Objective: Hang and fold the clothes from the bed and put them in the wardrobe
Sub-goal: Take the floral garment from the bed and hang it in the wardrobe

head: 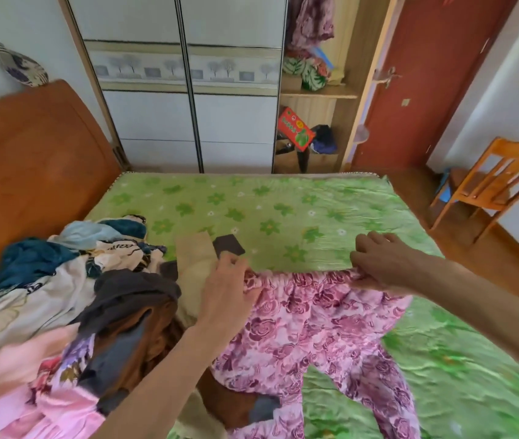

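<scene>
lying flat on the bed [283, 210] by its near edge, the pink floral trousers [309, 321] run legs toward the person, waistband crosswise, pinched by left hand [229, 286] and right hand [381, 261] at its ends.

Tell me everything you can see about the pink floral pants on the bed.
The pink floral pants are thin-looking fabric printed with purple roses, with a gathered elastic waistband. They lie spread on the green flowered sheet, waistband away from the camera, legs parted toward it. The left hand and right hand each grip a waistband end. The left side overlaps the clothes pile.
</scene>
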`<action>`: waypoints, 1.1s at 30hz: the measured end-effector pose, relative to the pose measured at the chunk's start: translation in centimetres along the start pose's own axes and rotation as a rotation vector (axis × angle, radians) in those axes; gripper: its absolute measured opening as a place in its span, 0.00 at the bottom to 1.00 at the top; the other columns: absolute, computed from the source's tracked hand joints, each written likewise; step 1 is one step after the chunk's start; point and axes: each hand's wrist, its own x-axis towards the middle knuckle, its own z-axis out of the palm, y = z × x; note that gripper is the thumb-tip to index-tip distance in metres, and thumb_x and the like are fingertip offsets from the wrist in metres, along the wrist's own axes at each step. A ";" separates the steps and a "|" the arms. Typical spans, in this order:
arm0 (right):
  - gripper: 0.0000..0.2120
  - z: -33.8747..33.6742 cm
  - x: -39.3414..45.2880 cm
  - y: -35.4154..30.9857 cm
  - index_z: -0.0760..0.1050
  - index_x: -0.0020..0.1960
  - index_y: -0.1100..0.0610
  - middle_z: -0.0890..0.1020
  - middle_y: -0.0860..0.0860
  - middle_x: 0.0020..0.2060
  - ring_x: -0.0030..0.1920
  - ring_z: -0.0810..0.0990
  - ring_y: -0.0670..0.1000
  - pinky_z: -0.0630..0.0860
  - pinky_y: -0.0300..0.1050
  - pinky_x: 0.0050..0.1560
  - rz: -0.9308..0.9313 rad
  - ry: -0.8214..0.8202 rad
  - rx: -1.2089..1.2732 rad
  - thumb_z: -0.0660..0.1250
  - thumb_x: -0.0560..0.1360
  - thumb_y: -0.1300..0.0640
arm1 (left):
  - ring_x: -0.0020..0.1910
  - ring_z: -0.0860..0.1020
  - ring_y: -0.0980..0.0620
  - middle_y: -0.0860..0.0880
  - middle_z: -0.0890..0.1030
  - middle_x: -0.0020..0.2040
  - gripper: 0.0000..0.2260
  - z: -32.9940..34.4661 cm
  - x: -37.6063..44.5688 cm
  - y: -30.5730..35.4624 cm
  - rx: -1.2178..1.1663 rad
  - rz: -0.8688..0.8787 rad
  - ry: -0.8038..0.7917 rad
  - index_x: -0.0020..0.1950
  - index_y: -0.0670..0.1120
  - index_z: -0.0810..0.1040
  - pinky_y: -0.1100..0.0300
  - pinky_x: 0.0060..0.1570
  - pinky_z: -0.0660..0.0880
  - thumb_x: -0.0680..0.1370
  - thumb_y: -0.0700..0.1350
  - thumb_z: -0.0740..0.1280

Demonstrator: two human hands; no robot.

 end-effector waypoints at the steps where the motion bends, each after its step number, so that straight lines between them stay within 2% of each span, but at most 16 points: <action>1: 0.23 -0.4 -1.4 0.0 0.68 0.64 0.51 0.71 0.52 0.60 0.57 0.72 0.53 0.70 0.48 0.58 0.029 -0.030 0.066 0.60 0.82 0.34 | 0.45 0.73 0.57 0.55 0.72 0.53 0.21 -0.1 -0.5 0.6 -0.017 0.035 -0.056 0.71 0.48 0.72 0.65 0.44 0.70 0.82 0.55 0.71; 2: 0.20 -0.6 -2.8 0.0 0.66 0.61 0.50 0.72 0.51 0.56 0.51 0.73 0.52 0.73 0.48 0.53 0.060 -0.062 0.160 0.63 0.81 0.36 | 0.38 0.71 0.60 0.57 0.71 0.47 0.21 -0.2 -0.9 1.2 -0.009 0.083 -0.088 0.72 0.48 0.70 0.66 0.35 0.68 0.83 0.56 0.69; 3: 0.19 -0.7 -4.3 0.1 0.63 0.57 0.49 0.73 0.50 0.50 0.45 0.73 0.51 0.75 0.49 0.48 0.093 -0.080 0.251 0.66 0.81 0.37 | 0.35 0.70 0.61 0.58 0.70 0.43 0.21 -0.3 -1.2 1.7 -0.020 0.119 -0.100 0.70 0.49 0.70 0.66 0.30 0.68 0.82 0.56 0.69; 5: 0.22 -0.5 -7.4 0.3 0.60 0.53 0.48 0.73 0.47 0.41 0.37 0.72 0.49 0.71 0.49 0.37 0.182 -0.067 0.341 0.70 0.78 0.38 | 0.36 0.74 0.61 0.57 0.74 0.43 0.19 -0.7 -1.5 2.8 -0.127 0.151 -0.134 0.65 0.49 0.73 0.67 0.32 0.73 0.79 0.55 0.74; 7: 0.25 0.1 -10.8 0.6 0.62 0.53 0.47 0.73 0.44 0.38 0.36 0.72 0.48 0.65 0.45 0.32 0.320 -0.025 0.354 0.73 0.74 0.35 | 0.36 0.79 0.58 0.55 0.78 0.45 0.19 -1.0 -1.4 4.2 -0.268 0.167 -0.230 0.62 0.50 0.74 0.64 0.32 0.75 0.76 0.52 0.78; 10: 0.26 0.7 -16.5 1.7 0.65 0.49 0.42 0.74 0.41 0.38 0.39 0.74 0.48 0.69 0.45 0.33 0.489 0.103 0.297 0.75 0.68 0.30 | 0.31 0.77 0.60 0.52 0.81 0.44 0.23 -1.5 -1.0 7.0 -0.572 0.149 -0.391 0.58 0.54 0.74 0.67 0.28 0.74 0.71 0.48 0.83; 12: 0.24 0.9 -20.8 3.0 0.68 0.47 0.42 0.74 0.40 0.40 0.41 0.75 0.48 0.76 0.48 0.39 0.576 0.202 0.278 0.74 0.67 0.28 | 0.39 0.80 0.60 0.51 0.82 0.48 0.29 -2.3 -1.0 9.8 -0.843 0.073 -0.402 0.60 0.55 0.77 0.66 0.37 0.78 0.64 0.49 0.86; 14: 0.24 0.9 -25.4 4.4 0.75 0.51 0.44 0.73 0.42 0.42 0.44 0.74 0.48 0.77 0.49 0.46 0.657 0.250 0.286 0.72 0.68 0.27 | 0.48 0.85 0.55 0.52 0.85 0.52 0.33 -3.0 -1.2 13.5 -1.046 0.021 -0.363 0.60 0.56 0.80 0.60 0.47 0.82 0.58 0.51 0.86; 17: 0.29 0.6 -32.1 6.2 0.76 0.58 0.47 0.75 0.46 0.48 0.48 0.76 0.50 0.76 0.50 0.50 0.774 0.201 0.338 0.66 0.70 0.25 | 0.48 0.87 0.56 0.56 0.88 0.49 0.32 -3.4 -2.2 20.2 -1.194 0.114 -0.351 0.60 0.54 0.82 0.65 0.44 0.82 0.58 0.48 0.87; 19: 0.34 0.7 -36.6 7.0 0.73 0.56 0.48 0.78 0.46 0.45 0.44 0.79 0.49 0.75 0.47 0.44 0.863 0.150 0.426 0.61 0.67 0.21 | 0.49 0.87 0.56 0.55 0.88 0.50 0.28 -3.6 -3.1 25.1 -1.232 0.209 -0.348 0.60 0.51 0.82 0.66 0.46 0.82 0.64 0.43 0.87; 21: 0.34 1.3 -41.3 7.5 0.72 0.51 0.47 0.81 0.45 0.39 0.39 0.80 0.46 0.72 0.44 0.37 0.939 0.196 0.564 0.64 0.61 0.20 | 0.52 0.87 0.55 0.53 0.88 0.51 0.23 -3.6 -4.0 29.7 -1.262 0.279 -0.342 0.59 0.50 0.83 0.63 0.51 0.82 0.68 0.41 0.85; 23: 0.32 2.4 -46.0 8.2 0.72 0.51 0.44 0.83 0.44 0.39 0.39 0.82 0.46 0.72 0.43 0.36 1.006 0.258 0.717 0.71 0.60 0.22 | 0.53 0.86 0.55 0.53 0.88 0.53 0.20 -3.5 -5.1 34.4 -1.262 0.355 -0.345 0.59 0.49 0.83 0.60 0.56 0.82 0.70 0.41 0.84; 26: 0.30 3.8 -52.6 9.8 0.75 0.53 0.42 0.84 0.43 0.44 0.42 0.84 0.43 0.75 0.38 0.37 1.050 0.340 0.877 0.74 0.61 0.25 | 0.52 0.87 0.55 0.53 0.88 0.51 0.15 -3.2 -6.5 41.1 -1.240 0.468 -0.335 0.57 0.49 0.84 0.57 0.55 0.83 0.73 0.44 0.82; 29: 0.29 6.2 -58.7 12.1 0.79 0.55 0.42 0.86 0.41 0.43 0.42 0.85 0.38 0.76 0.28 0.36 1.089 0.538 1.009 0.78 0.59 0.30 | 0.48 0.85 0.60 0.53 0.87 0.49 0.11 -2.8 -7.7 47.3 -1.114 0.623 -0.256 0.55 0.52 0.81 0.66 0.50 0.80 0.77 0.48 0.79; 31: 0.31 8.4 -62.5 13.6 0.81 0.56 0.42 0.87 0.40 0.44 0.43 0.86 0.39 0.79 0.31 0.41 1.128 0.703 1.075 0.81 0.58 0.31 | 0.46 0.83 0.61 0.54 0.85 0.48 0.10 -2.4 -8.7 51.4 -0.976 0.738 -0.223 0.55 0.54 0.77 0.66 0.47 0.78 0.79 0.53 0.76; 33: 0.31 10.8 -65.7 15.2 0.82 0.56 0.45 0.89 0.44 0.47 0.47 0.88 0.44 0.84 0.38 0.46 1.134 0.862 1.165 0.83 0.59 0.33 | 0.46 0.82 0.62 0.55 0.84 0.47 0.12 -1.8 -9.6 55.4 -0.917 0.744 -0.209 0.54 0.55 0.76 0.64 0.47 0.78 0.79 0.57 0.75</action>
